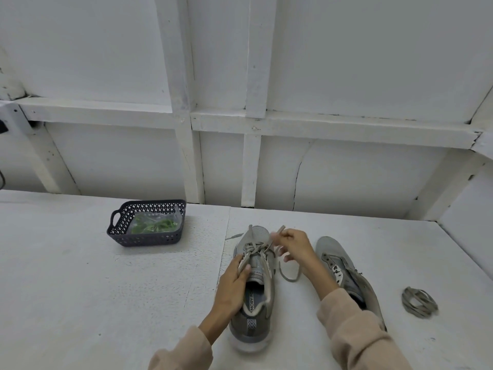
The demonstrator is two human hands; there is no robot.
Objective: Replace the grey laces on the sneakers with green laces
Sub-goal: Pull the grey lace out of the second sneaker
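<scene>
Grey lace (269,245): flat, soft, light, likely snagging in eyelets; best pinched near the free end. Right hand (294,244) is pinching it above the left sneaker (253,284), drawing slack out. Left hand (234,283) is gripping that sneaker's tongue side, pinning it on the worktop (106,289).

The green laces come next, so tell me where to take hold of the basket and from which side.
Grip the basket by the cut-out handle in its left end wall, coming from the left. That loop is open and faces away from the sneakers; the bag of green laces fills the inside, so a rim pinch is likely clumsier.
</scene>
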